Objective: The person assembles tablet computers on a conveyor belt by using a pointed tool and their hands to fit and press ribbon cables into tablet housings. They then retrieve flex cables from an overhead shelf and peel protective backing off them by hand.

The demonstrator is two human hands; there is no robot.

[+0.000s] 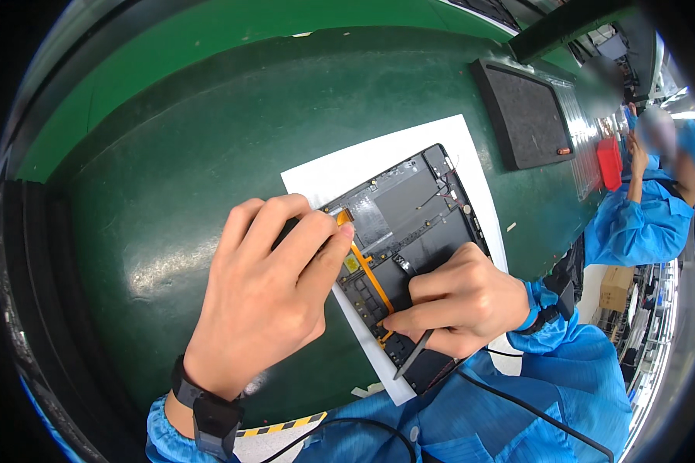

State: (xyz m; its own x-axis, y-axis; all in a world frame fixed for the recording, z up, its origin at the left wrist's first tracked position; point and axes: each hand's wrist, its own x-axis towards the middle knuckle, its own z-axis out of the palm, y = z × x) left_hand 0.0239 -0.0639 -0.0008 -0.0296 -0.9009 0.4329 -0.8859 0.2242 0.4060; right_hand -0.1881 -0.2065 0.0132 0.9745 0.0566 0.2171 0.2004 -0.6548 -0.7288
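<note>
A flat black device shell, open-topped and roughly rectangular, lies aslant on a white paper sheet on a dark green table; inside it sit grey panels, dark circuit parts, thin wires and a long orange ribbon cable running down its left side. Toward the upper right, a thick black foam tray carries a small copper-coloured cylinder near its lower right corner, with clear plastic trays just beside it and a bright red plastic bin whose contents cannot be made out. Past these shows another person's blue sleeve, with a brown cardboard box lower down. A thin black cable crosses the wearer's blue garment. The left grip hides the shell's upper left edge, its fingers bent and one fingertip touching the cable's upper end; whether it pinches anything cannot be told, as the thumb is out of sight. The right grip, hiding the shell's lower right part, is curled closed around a slim dark tool, its fingertips at the ribbon's lower end
</note>
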